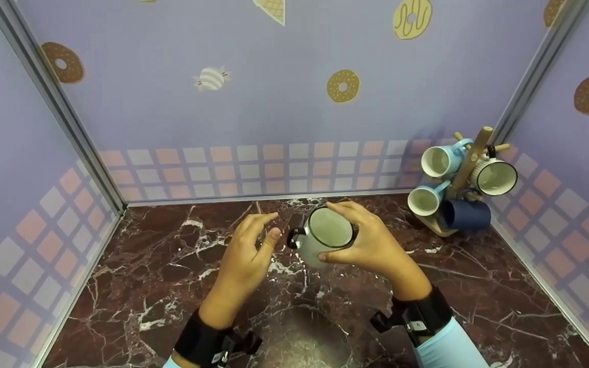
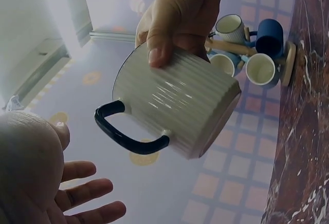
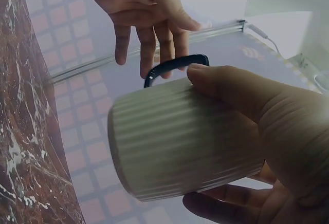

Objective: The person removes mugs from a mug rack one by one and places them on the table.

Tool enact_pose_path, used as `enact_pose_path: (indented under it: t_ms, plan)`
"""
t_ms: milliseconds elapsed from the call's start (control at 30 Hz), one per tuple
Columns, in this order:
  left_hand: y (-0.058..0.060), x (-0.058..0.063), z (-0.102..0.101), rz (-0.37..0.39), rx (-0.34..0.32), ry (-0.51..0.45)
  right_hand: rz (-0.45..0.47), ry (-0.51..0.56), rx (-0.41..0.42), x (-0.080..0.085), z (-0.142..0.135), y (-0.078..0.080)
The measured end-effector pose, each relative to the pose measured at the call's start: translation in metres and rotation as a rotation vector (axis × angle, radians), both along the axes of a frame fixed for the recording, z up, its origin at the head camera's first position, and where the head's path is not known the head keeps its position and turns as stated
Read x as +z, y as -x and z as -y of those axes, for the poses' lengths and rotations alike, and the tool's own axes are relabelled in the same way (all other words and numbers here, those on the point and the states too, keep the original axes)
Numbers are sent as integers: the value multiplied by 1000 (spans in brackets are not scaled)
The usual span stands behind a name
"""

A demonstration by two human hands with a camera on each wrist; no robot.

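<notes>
A white ribbed mug (image 1: pixel 331 228) with a dark rim and a black handle (image 2: pixel 132 141) is held up over the dark marbled table. My right hand (image 1: pixel 374 244) grips it around the side near the rim, thumb on the near side and fingers on the far side. The mug's mouth tilts toward the head camera, and its handle points left. Just left of that handle is my left hand (image 1: pixel 249 250), its fingers extended and apart from the mug. In the right wrist view the left hand (image 3: pixel 146 16) shows its palm and spread fingers beyond the handle.
At the back right a wooden mug rack (image 1: pixel 471 158) carries two light blue mugs, a white mug (image 1: pixel 497 178) with a dark rim and a navy mug (image 1: pixel 466 214). Patterned walls enclose the marbled table (image 1: pixel 161 286) at the back and both sides.
</notes>
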State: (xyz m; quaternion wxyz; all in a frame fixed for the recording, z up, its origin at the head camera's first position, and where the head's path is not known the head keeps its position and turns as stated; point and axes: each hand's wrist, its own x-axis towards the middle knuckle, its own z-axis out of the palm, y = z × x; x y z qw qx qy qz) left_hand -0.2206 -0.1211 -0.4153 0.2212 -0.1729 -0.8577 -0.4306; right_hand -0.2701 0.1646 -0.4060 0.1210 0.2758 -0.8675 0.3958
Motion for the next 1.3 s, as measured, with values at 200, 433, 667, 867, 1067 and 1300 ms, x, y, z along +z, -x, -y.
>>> enact_pose_path:
  t_ms: [200, 433, 667, 867, 1067, 1300]
  plan:
    - [0, -2, -5, 61, -78, -46, -23, -1, 129, -3, 3, -1]
    - [-3, -2, -11, 129, -124, -18, -1, -41, 192, -5, 4, -2]
    - [-4, -3, -14, 172, -161, 1, -2, -50, 202, -5, 2, 0]
    - [-4, -3, -15, 243, -207, -16, -3, -53, 211, -5, 0, 1]
    - [-3, -4, -17, 345, -280, -61, 5, -46, 232, -6, -1, 3]
    - [-4, -5, -19, 411, -282, -85, 20, -66, 228, -7, -2, 4]
